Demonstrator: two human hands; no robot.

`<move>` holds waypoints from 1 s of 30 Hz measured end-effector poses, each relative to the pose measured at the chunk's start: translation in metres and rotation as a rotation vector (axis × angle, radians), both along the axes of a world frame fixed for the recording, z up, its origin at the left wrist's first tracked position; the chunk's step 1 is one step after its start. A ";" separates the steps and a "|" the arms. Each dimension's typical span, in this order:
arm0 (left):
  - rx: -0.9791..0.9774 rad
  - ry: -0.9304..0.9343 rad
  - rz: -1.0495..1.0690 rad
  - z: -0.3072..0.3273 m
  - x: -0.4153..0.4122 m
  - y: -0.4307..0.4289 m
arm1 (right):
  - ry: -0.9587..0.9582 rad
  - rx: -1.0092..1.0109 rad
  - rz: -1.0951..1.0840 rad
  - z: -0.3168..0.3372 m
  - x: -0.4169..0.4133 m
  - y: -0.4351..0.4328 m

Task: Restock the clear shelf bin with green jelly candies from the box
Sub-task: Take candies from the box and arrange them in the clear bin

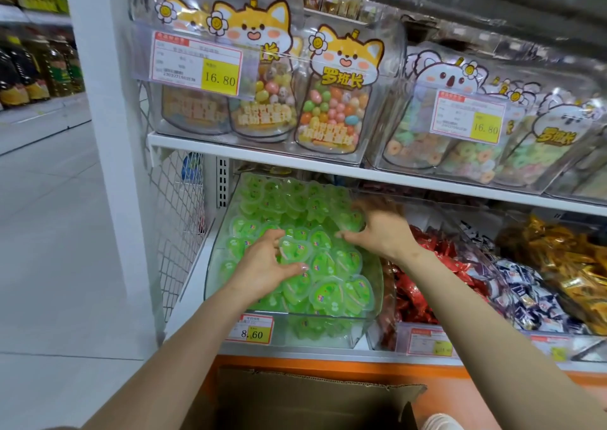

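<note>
Fingers [274, 236] of the left hand [262, 265] are curled round one of the jelly candies [325, 265]; those of the right hand [382, 231] are spread on the heap (partly blurred). The bin [210, 265], beyond the near box [312, 397], is heaped with candies. Being light, slick and easily crushed, they are judged best taken by their stiff rims, several at once.

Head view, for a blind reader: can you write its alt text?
Two bare hands reach into a clear plastic shelf bin heaped with green heart-shaped jelly candies; the left hand curls its fingers round one, the right hand, blurred, touches the pile. A brown cardboard box sits open below.
</note>
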State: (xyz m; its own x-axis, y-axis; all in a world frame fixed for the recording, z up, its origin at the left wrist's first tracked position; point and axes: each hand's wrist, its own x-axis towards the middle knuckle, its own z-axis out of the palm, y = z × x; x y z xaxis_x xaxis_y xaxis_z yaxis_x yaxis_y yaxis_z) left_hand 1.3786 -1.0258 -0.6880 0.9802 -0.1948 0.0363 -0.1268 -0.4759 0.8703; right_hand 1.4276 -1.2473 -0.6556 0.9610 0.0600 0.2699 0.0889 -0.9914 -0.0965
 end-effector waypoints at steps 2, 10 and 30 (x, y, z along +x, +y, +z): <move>-0.007 -0.001 0.005 0.000 0.001 -0.001 | -0.029 -0.042 -0.037 -0.010 0.006 0.001; -0.012 -0.010 -0.001 0.002 0.004 -0.010 | 0.017 -0.063 -0.033 -0.012 0.013 0.000; -0.052 0.013 0.004 0.004 0.001 -0.012 | 0.201 0.151 0.080 0.002 0.009 -0.009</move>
